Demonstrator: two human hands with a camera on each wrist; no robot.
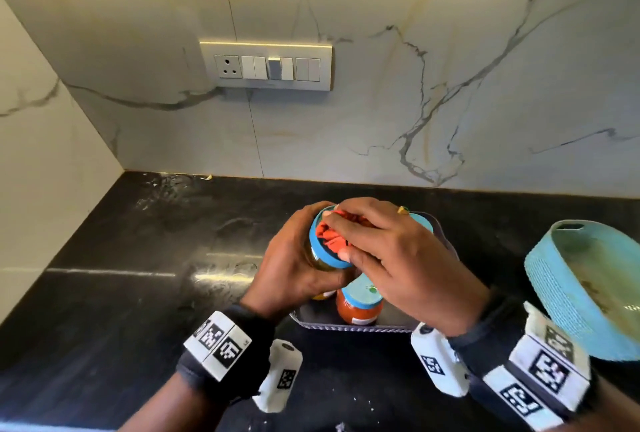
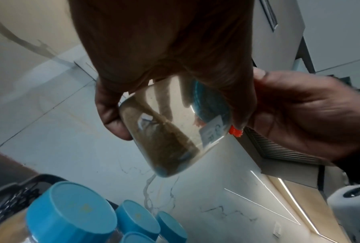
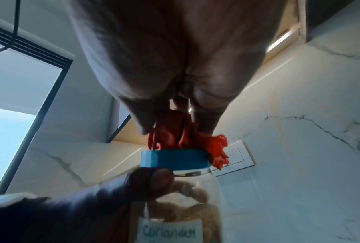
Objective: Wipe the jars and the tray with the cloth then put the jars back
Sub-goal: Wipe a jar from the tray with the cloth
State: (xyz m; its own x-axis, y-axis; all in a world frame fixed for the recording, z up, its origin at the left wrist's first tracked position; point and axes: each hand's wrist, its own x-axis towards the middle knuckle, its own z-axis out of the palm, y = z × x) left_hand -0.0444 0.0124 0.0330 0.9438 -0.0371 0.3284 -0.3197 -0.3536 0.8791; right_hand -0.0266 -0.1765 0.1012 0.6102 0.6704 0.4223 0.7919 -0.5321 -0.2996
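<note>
My left hand [image 1: 294,258] grips a glass jar [image 2: 172,131] with a blue lid [image 1: 320,251], lifted and tilted above the tray. Brown powder fills part of the jar and its label [image 3: 170,231] reads "Coriander". With my right hand [image 1: 377,251] I press a bunched red cloth [image 1: 332,234] onto the top of that lid. The cloth [image 3: 187,139] shows between my fingers in the right wrist view. Under my hands the dark tray [image 1: 346,326] holds more blue-lidded jars, one with red powder [image 1: 360,305]. Several blue lids [image 2: 70,212] appear low in the left wrist view.
A light blue woven basket [image 1: 568,293] stands on the black counter [image 1: 121,286] to the right of the tray. A marble wall with a switch panel [image 1: 266,66] rises behind. A second wall closes the counter's left side.
</note>
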